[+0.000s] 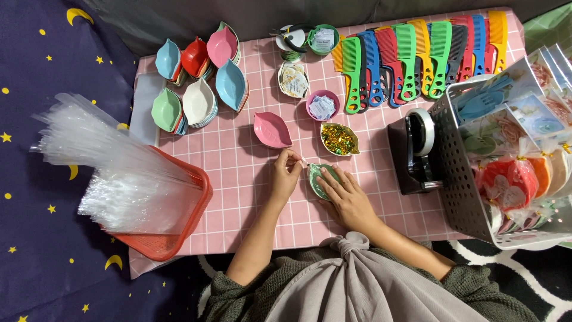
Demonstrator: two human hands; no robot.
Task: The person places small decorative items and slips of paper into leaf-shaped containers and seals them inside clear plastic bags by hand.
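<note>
The right hand (348,197) pressed flat on the green leaf dish (320,179) at the tabletop's (238,173) six o'clock, while the left hand (285,176), grip pinched, held something small, apparently being fixed on.

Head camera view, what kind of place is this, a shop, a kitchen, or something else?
Most likely a home packing spot for small gift sets, on a low table with a pink checked cover. Stacked leaf-shaped dishes, a row of coloured combs and a basket of wrapped bundles suggest it.
</note>
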